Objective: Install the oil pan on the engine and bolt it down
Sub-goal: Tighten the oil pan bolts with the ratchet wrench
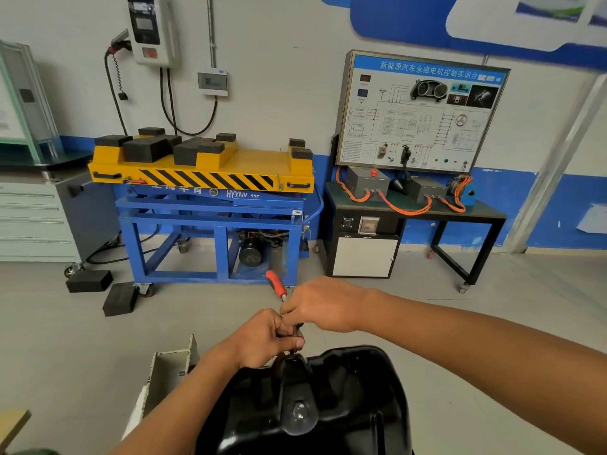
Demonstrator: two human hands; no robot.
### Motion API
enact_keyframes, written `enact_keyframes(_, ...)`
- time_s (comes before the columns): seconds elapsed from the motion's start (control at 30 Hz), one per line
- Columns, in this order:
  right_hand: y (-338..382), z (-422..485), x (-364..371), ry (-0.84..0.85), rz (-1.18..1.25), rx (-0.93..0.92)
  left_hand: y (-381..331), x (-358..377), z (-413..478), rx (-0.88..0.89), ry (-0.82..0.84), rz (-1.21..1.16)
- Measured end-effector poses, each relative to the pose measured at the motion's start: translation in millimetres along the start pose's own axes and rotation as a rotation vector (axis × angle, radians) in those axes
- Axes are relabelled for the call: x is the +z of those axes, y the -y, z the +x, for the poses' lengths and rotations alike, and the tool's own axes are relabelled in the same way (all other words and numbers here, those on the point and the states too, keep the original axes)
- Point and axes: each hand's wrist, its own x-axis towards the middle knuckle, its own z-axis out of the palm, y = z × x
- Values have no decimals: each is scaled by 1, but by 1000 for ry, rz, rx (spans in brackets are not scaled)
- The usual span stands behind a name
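- This is an automotive training workshop with a bare grey floor (492,323) and white walls banded in blue.
- A yellow-and-blue lift platform (210,172) with hazard stripes stands on castors and carries black rubber blocks (144,149).
- A training board (423,113) printed with a circuit diagram and an instrument cluster stands on a black table (460,217), among orange cables (405,210).
- A wall charger (152,27) with its cable hangs above, and a grey drawer cabinet (33,218) stands at the left.
- A red-handled tool (275,283) and a black oil pan (345,399) are nearest the camera.

Blue lift cart (210,221), yellow top (249,162), training board (420,110) on black bench (486,211), possibly a wall charger (152,31)
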Motion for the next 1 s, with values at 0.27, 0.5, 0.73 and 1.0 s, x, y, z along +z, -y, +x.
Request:
enact_keyframes(0.27, 0, 5, -6, 136, 35, 196, 1, 3, 2, -54, -69, 19)
enact_keyframes(0.5, 3, 5, -8, 137, 400, 367, 3, 4, 3, -61, -94, 21)
enact_keyframes(0.73, 18, 10, -1, 110, 901, 617, 7, 2, 5, -63, -120, 92)
enact_keyframes(1.0, 36, 21, 6, 56, 1856, 1020, 4, -3, 3, 8, -163, 206)
